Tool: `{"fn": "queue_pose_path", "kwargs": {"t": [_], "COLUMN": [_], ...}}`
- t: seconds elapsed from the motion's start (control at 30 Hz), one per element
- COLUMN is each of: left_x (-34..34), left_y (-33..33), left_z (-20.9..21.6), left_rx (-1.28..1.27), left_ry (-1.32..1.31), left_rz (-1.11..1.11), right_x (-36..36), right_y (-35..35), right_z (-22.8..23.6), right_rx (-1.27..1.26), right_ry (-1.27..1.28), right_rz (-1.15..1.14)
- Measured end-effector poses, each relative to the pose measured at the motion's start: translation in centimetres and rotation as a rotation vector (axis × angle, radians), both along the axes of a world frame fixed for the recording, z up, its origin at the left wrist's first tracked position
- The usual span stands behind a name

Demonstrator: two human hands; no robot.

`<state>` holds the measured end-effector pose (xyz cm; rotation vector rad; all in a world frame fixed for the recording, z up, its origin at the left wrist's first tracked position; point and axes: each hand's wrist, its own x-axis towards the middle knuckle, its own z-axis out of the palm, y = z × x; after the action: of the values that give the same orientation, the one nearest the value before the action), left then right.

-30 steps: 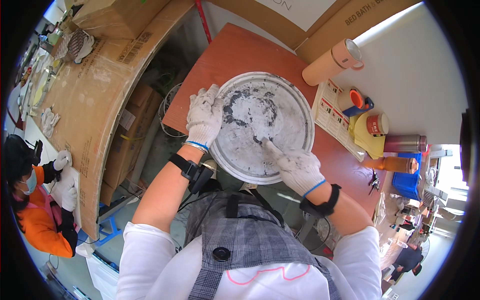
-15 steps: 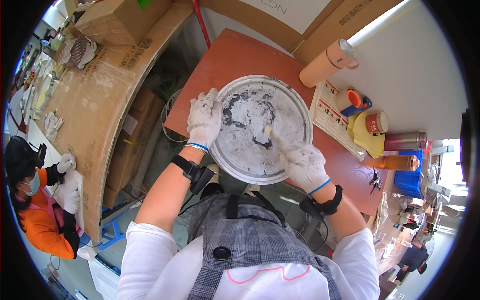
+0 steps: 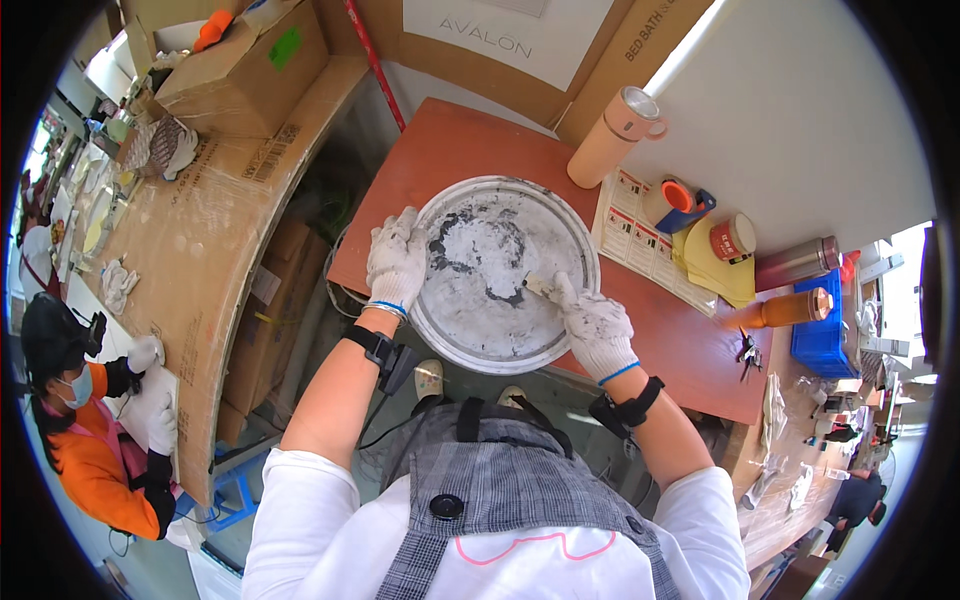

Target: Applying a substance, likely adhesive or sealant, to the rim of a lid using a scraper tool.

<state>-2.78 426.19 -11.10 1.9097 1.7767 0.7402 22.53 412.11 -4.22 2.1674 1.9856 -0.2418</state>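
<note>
A round pale tray (image 3: 470, 315) with a raised rim lies on the red-brown table, partly jutting past its near edge. Whitish residue coats its face, broken by black patches. Gloved in white knit, my left hand (image 3: 396, 265) is closed on the tray's left rim. My right hand (image 3: 595, 325), in a smudged glove, is over the right part of the tray, closed on a small pale flat-tipped tool (image 3: 541, 287). The tool's tip is at the black patch near the middle. Most of its handle is hidden in my fingers, so its exact kind is unclear.
Along the table's right side stand a peach bottle (image 3: 610, 140), a printed sheet (image 3: 640, 235), a red jar (image 3: 732, 238) and an amber bottle (image 3: 790, 308). Keys (image 3: 747, 352) lie nearby. Left is a cardboard-covered bench (image 3: 230, 200), where a gloved person (image 3: 100, 430) sits.
The view has shifted, so the table and tray appear lower and farther left. My right hand has moved slightly against the tray, and more of the tool shows. My left hand stays on the rim.
</note>
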Motion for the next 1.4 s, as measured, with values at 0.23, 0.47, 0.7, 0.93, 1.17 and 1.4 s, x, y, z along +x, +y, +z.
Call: {"fn": "queue_pose_path", "kwargs": {"t": [0.23, 0.47, 0.7, 0.93, 1.17, 1.4], "left_x": [-0.2, -2.5, -1.1, -1.6, -10.7, -19.9], "left_y": [-1.4, -9.5, -15.1, -18.2, -24.4, -32.6], "left_z": [1.4, 2.8, 3.2, 0.3, 1.5, 2.1], "left_rx": [-0.035, -0.090, -0.819, -0.823, -0.664, -0.320], "left_ry": [0.016, -0.345, -0.944, -1.585, -1.697, -1.644], "left_rz": [-0.020, 0.195, 0.182, 0.013, 0.192, 0.460], "right_x": [0.8, 3.5, 4.5, 4.5, 4.2, 2.7], "right_y": [-1.4, -5.4, -8.8, -9.5, -9.5, -7.9], "right_z": [2.1, 4.4, 4.7, 5.2, 4.9, 2.9], "right_rx": [-0.009, 0.101, 0.214, 0.182, 0.114, -0.016], "right_ry": [0.027, 0.360, 0.636, 0.692, 0.780, 0.725], "right_rz": [0.002, -0.234, -0.341, -0.291, -0.203, -0.064]}}
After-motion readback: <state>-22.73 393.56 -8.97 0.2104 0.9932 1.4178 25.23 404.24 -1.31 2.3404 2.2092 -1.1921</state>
